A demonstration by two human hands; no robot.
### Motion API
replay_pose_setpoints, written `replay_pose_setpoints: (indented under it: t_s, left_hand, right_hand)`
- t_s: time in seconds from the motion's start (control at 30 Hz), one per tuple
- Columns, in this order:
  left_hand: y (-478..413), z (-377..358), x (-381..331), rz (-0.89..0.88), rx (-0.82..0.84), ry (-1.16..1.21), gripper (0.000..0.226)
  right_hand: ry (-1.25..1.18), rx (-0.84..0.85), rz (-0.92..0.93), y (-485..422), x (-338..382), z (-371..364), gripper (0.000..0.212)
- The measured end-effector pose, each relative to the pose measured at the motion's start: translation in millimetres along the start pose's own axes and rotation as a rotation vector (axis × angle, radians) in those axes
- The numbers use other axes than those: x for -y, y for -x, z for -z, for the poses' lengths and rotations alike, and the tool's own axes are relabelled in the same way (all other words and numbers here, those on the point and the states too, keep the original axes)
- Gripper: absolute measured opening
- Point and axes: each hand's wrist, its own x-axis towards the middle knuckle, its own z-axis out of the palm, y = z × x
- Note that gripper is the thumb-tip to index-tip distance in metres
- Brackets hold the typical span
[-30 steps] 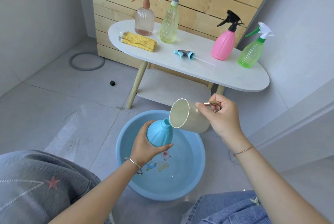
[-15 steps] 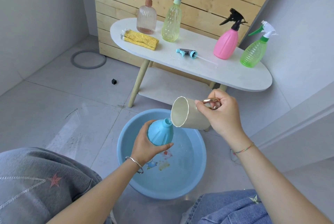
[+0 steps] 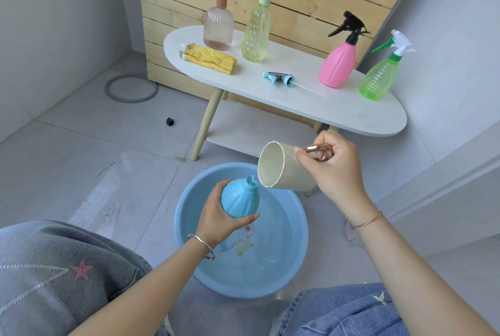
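My left hand (image 3: 216, 220) grips a blue spray bottle body (image 3: 239, 197) with no sprayer head, held over a blue basin (image 3: 297, 216) on the floor. My right hand (image 3: 334, 170) holds a cream cup (image 3: 281, 170) by its rose-gold handle (image 3: 318, 149). The cup is tipped on its side, and its lower rim sits right at the bottle's open neck. The bottle's blue sprayer head (image 3: 280, 77) with its tube lies on the white table (image 3: 351, 116).
On the table stand a clear pink spray bottle (image 3: 218, 27), a yellow-green one (image 3: 256, 35), a pink one (image 3: 339, 64) and a green one (image 3: 380, 77), beside a folded yellow cloth (image 3: 209, 58). A grey ring (image 3: 131, 89) and a small black cube (image 3: 169, 121) lie on the floor. My knees flank the basin.
Both hands have stayed nearly in place; the cup's rim has come a little closer to the bottle's neck. The view has shifted slightly.
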Motion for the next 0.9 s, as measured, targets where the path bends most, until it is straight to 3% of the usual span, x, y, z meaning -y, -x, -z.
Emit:
replay_pose_setpoints:
  t_s: [0.27,0.43,0.9]
  left_hand:
    - [-1,1,-10,0.013,-0.003,0.054,0.081]
    - [-7,4,-14,0.013,-0.018,0.067,0.083]
    - [-9,20,-40,0.002,0.012,0.038,0.08]
  right_hand:
    - [-0.114,-0.061,-0.204,-1,-24,6,0.038]
    - [0.089,0.032,-0.032,1,-30,7,0.04]
    - [0.364,0.193,0.333,6,-54,4,0.037]
